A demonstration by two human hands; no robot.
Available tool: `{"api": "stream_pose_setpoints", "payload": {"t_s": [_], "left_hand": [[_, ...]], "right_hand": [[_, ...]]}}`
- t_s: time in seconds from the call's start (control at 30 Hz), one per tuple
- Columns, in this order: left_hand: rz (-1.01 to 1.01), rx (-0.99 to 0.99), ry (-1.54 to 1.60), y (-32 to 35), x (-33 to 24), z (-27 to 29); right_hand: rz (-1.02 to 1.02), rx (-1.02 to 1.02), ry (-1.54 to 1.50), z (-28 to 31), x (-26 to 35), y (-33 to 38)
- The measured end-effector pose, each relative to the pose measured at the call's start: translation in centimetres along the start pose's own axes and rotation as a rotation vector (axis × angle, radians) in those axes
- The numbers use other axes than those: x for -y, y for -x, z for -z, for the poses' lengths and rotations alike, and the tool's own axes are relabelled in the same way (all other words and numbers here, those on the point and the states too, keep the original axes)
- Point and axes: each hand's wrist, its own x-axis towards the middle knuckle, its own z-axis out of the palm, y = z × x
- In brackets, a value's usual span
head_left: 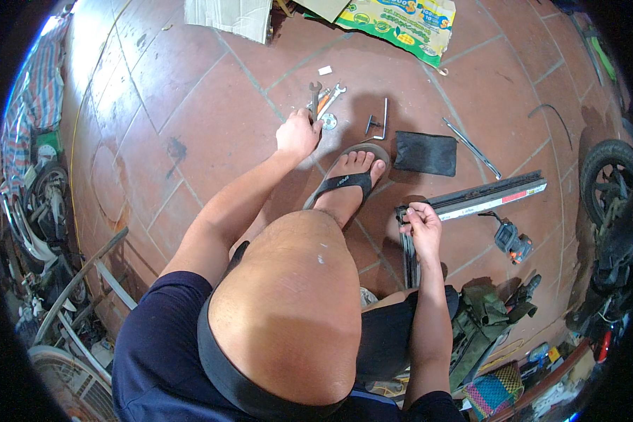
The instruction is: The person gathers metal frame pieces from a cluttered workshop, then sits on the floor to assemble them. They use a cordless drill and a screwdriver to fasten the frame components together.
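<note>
A dark open-ended wrench [315,97] sticks out from my left hand [299,135], whose fingers are closed around its lower part. Beside it on the floor lie a shiny wrench [333,98], something with an orange handle [323,105] and a small round metal disc [329,122]. My right hand [423,226] has its fingers pinched together at the corner where a long black bar [485,195] with a white and red label meets another black bar [408,261]. What those fingertips hold is too small to make out. My sandalled foot [352,172] rests between the hands.
Right of my foot are a bent metal rod [385,116], a black pouch [426,153] and a slim metal tool [472,148]. A black and orange device [515,243] lies beyond the bar. Cardboard [232,17] is at the far edge, a wheel [608,181] at right, a motorbike [46,218] at left.
</note>
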Motion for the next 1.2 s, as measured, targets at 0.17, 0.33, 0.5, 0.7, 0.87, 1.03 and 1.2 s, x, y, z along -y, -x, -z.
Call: {"api": "stream_pose_setpoints", "payload": {"t_s": [0.17, 0.33, 0.5, 0.7, 0.87, 1.03, 1.2], "left_hand": [[0.019, 0.096, -0.005, -0.8, 0.1, 0.4], [-0.03, 0.072, 0.027, -1.0, 0.7, -0.1], [-0.04, 0.108, 0.002, -1.8, 0.5, -0.1], [0.034, 0.127, -0.021, -1.9, -0.7, 0.5], [0.036, 0.158, -0.078, -1.8, -1.3, 0.7], [-0.096, 0.089, 0.04, -0.2, -0.7, 1.5], [0.027, -0.103, 0.101, 0.8, 1.5, 3.3]], "right_hand": [[-0.01, -0.02, -0.008, -0.1, -0.1, 0.0], [-0.007, -0.014, 0.011, 0.2, -0.3, -0.1], [-0.001, -0.005, 0.01, 0.2, -0.3, -0.2], [-0.003, 0.005, 0.009, 0.1, 0.1, -0.1], [-0.003, 0.006, 0.018, 0.2, 0.1, -0.1], [-0.012, 0.003, -0.015, 0.2, -0.1, -0.1], [-0.006, -0.008, 0.005, 0.0, -0.1, -0.1]]}}
